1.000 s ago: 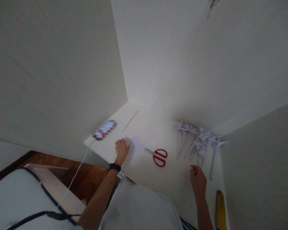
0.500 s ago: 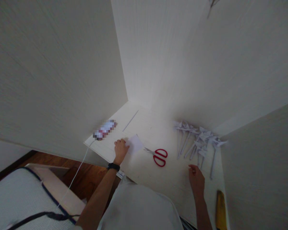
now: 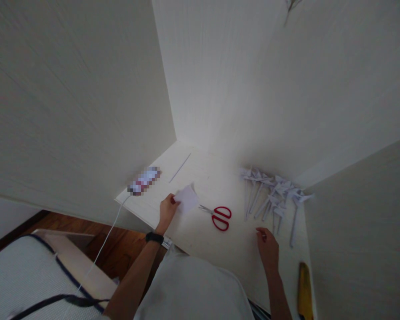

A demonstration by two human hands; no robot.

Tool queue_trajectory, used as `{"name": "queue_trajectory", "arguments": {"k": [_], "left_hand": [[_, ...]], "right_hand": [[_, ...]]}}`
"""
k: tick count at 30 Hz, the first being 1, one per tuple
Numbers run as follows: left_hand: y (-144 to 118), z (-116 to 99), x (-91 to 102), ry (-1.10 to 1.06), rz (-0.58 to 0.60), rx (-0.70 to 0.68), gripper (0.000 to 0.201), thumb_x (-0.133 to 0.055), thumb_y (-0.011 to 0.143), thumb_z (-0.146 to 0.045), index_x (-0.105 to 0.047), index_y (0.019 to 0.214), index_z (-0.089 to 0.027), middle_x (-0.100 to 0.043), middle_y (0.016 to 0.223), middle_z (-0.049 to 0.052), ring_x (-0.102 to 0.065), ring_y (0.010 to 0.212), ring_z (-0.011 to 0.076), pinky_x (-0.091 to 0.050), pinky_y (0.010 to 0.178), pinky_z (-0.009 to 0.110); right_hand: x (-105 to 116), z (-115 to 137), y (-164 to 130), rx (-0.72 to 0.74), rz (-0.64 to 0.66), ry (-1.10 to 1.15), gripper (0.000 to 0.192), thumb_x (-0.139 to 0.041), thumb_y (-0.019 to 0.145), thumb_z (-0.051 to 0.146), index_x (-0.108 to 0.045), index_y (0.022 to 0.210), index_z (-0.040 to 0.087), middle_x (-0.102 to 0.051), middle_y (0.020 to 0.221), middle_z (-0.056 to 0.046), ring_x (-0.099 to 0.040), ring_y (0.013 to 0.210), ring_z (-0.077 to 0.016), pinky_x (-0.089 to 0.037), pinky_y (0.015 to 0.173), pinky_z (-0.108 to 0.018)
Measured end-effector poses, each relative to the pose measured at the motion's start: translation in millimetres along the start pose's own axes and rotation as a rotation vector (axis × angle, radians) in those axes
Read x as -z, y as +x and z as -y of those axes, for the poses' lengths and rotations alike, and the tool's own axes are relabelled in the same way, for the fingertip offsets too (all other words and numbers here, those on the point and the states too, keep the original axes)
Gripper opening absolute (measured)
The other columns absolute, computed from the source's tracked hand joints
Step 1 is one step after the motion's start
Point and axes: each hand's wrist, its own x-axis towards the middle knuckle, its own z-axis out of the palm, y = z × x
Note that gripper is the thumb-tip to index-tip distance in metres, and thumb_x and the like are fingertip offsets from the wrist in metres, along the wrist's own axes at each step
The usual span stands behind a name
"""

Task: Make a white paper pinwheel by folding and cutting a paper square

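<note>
paper square (image 3: 186, 198) now lifted, left hand (image 3: 167, 210) pinching, right hand (image 3: 267, 249) flat

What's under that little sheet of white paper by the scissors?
The left hand pinches the paper at its left edge; only pale desk shows around it. Whatever lies directly beneath is covered.

From my remote seat I can read no text, label, brand or number anywhere in this view. The phone (image 3: 144, 181) lying on the desk (image 3: 216, 249) has its screen blurred out, so nothing on it is legible. The red scissors (image 3: 220, 216) show no readable marking at this size.
</note>
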Motion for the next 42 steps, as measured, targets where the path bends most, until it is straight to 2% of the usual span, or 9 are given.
{"name": "queue_trajectory", "arguments": {"k": [4, 7, 10, 12, 16, 20, 28, 34, 42], "left_hand": [[-18, -13, 12.0, -0.289, -0.013, 0.004, 0.036, -0.060, 0.092, -0.032, -0.058, 0.124, -0.016, -0.061, 0.124, 0.011, -0.064, 0.104, 0.0242, -0.056, 0.086, 0.045], [-37, -29, 23.0, -0.510, -0.025, -0.022, 0.034, -0.060, 0.092, -0.032, -0.058, 0.123, -0.016, -0.062, 0.122, 0.010, -0.065, 0.102, 0.0233, -0.056, 0.084, 0.044], [-60, -48, 33.2, -0.696, -0.052, -0.067, 0.028, -0.073, 0.082, -0.034, -0.064, 0.098, -0.013, -0.069, 0.089, 0.003, -0.065, 0.077, 0.0157, -0.055, 0.071, 0.031], [-75, -60, 38.6, -0.795, -0.052, -0.088, 0.035, -0.081, 0.069, -0.038, -0.063, 0.089, -0.014, -0.067, 0.074, -0.001, -0.062, 0.065, 0.0125, -0.051, 0.063, 0.024], [-102, -77, 45.1, -0.914, -0.018, -0.080, 0.037, -0.083, 0.063, -0.039, -0.063, 0.084, -0.016, -0.064, 0.063, -0.004, -0.056, 0.053, 0.0098, -0.045, 0.053, 0.021], [-124, -86, 45.6, -0.963, 0.051, -0.056, 0.037, -0.085, 0.060, -0.035, -0.062, 0.082, -0.016, -0.062, 0.059, -0.006, -0.054, 0.048, 0.0086, -0.042, 0.048, 0.019], [-152, -96, 38.9, -0.993, 0.165, -0.025, 0.036, -0.085, 0.059, -0.037, -0.062, 0.079, -0.017, -0.066, 0.062, -0.003, -0.059, 0.051, 0.0118, -0.044, 0.049, 0.021], [-159, -98, 36.7, -0.982, 0.162, -0.036, 0.036, -0.085, 0.060, -0.037, -0.060, 0.079, -0.018, -0.065, 0.062, -0.004, -0.058, 0.052, 0.0110, -0.044, 0.050, 0.020], [-163, -97, 39.7, -0.919, 0.142, -0.105, 0.026, -0.078, 0.069, -0.040, -0.064, 0.074, -0.019, -0.054, 0.053, -0.007, -0.047, 0.049, 0.0091, -0.035, 0.048, 0.019]], "right_hand": [[-7, 21, -10, 0.035, 0.037, 0.085, 0.028, -0.060, 0.095, 0.031, -0.061, 0.119, 0.016, -0.064, 0.119, -0.009, -0.066, 0.098, -0.0222, -0.057, 0.083, -0.042], [-15, 50, -22, 0.101, 0.070, 0.186, 0.024, -0.060, 0.095, 0.032, -0.063, 0.112, 0.015, -0.067, 0.109, -0.007, -0.067, 0.089, -0.0195, -0.057, 0.078, -0.039], [-16, 91, -41, 0.211, 0.104, 0.313, 0.027, -0.057, 0.094, 0.040, -0.067, 0.092, 0.015, -0.069, 0.079, -0.003, -0.065, 0.069, -0.0183, -0.056, 0.068, -0.035], [-9, 123, -57, 0.291, 0.125, 0.390, 0.033, -0.054, 0.091, 0.046, -0.068, 0.088, 0.016, -0.071, 0.077, -0.005, -0.065, 0.068, -0.0204, -0.054, 0.065, -0.034], [16, 179, -87, 0.410, 0.160, 0.487, 0.028, -0.054, 0.090, 0.041, -0.070, 0.093, 0.019, -0.074, 0.085, -0.005, -0.067, 0.075, -0.0207, -0.052, 0.068, -0.031], [37, 210, -101, 0.462, 0.138, 0.529, 0.021, -0.057, 0.089, 0.036, -0.070, 0.091, 0.020, -0.074, 0.091, -0.006, -0.066, 0.080, -0.0204, -0.050, 0.070, -0.029], [39, 214, -104, 0.405, 0.119, 0.708, 0.018, -0.061, 0.087, 0.038, -0.063, 0.084, 0.020, -0.066, 0.076, -0.003, -0.060, 0.066, -0.0180, -0.048, 0.063, -0.029], [43, 215, -109, 0.375, 0.059, 0.758, 0.017, -0.064, 0.083, 0.036, -0.059, 0.075, 0.021, -0.055, 0.062, 0.003, -0.054, 0.060, -0.0153, -0.045, 0.058, -0.026], [42, 213, -107, 0.328, 0.041, 0.781, 0.017, -0.065, 0.082, 0.034, -0.057, 0.075, 0.021, -0.055, 0.058, 0.005, -0.055, 0.055, -0.0138, -0.043, 0.054, -0.024]]}}
